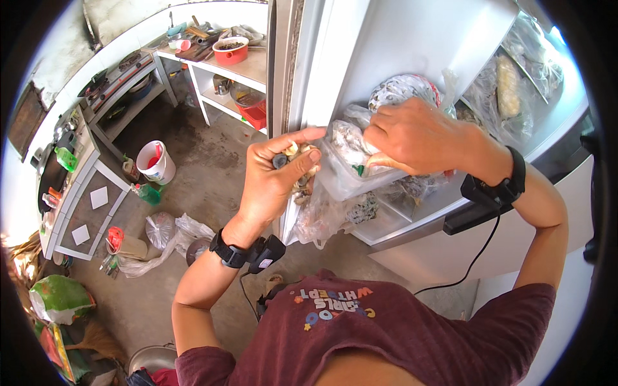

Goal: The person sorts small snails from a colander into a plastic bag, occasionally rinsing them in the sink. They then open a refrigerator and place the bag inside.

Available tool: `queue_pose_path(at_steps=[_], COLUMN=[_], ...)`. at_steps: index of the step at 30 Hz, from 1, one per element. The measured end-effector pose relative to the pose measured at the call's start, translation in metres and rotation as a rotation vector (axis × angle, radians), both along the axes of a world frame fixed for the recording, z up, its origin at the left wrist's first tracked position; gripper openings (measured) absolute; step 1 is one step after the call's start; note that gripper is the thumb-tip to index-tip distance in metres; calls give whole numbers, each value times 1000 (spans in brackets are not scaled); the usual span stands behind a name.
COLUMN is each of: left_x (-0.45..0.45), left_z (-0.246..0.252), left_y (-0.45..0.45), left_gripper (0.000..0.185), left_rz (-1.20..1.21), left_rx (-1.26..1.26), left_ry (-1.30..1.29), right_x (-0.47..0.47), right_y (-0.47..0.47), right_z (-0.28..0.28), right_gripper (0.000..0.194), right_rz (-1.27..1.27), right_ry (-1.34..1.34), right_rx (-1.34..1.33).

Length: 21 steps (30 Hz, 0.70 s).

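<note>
My left hand (277, 171) is closed around a handful of small pale, brown and dark lumps (301, 176), possibly garlic or dried food; I cannot tell which. It is just left of a clear plastic container (343, 186) in the open refrigerator (405, 34). Over that container, my right hand (415, 137) has its thumb and fingers curled at a white plastic bag (350, 142), and the fingertips are partly hidden. Behind this hand sits a round bundle in patterned plastic (403, 89). Wrist straps with black devices are on both arms.
Knotted plastic bags (512, 91) fill the shelf at right, and others (314, 219) hang below the container. The refrigerator door edge (285, 62) rises at left. Farther off are a counter with a red pot (231, 50), a white bucket (155, 162), and bags (161, 229) on the floor.
</note>
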State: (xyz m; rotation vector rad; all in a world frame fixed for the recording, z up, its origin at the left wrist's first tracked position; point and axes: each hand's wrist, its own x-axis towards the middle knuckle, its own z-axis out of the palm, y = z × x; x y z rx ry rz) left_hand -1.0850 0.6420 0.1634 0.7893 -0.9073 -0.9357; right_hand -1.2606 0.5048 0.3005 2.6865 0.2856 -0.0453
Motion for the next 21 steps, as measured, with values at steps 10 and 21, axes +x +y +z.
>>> queue_pose_path(at_steps=[10,21], left_x=[9,3], left_z=[2,6], left_y=[0,-8], left_gripper=[29,20], left_rz=[59,198], left_rx=[-17,-78], left_ry=[-315,-396], right_x=[10,8], right_y=[-11,-10], right_z=[15,30], right_gripper=[32,27], right_rz=[15,-29], right_ry=[166,181], right_rx=[120,44])
